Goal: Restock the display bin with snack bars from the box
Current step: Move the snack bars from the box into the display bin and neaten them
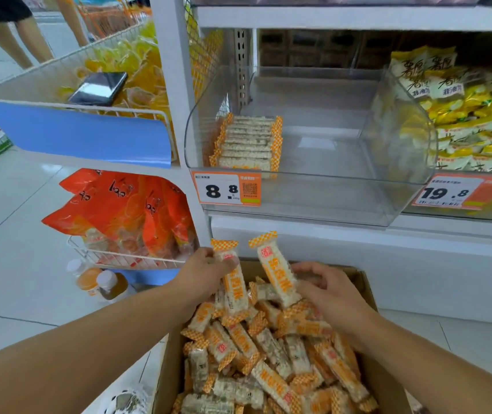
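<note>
Restock: early stage.
Left hand (209,270) and right hand (325,289) each pinch one bar above the box (367,297); bin (313,198), 12 o'clock, holds one row (247,141).

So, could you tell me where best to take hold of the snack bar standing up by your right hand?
Probably pinch the snack bar across its firm middle from the right, where the right hand already sits. It leans upright above the box; the crimped ends look flimsy.

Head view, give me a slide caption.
Both hands, left hand and right hand, lift snack bars from box toward display bin.
</note>
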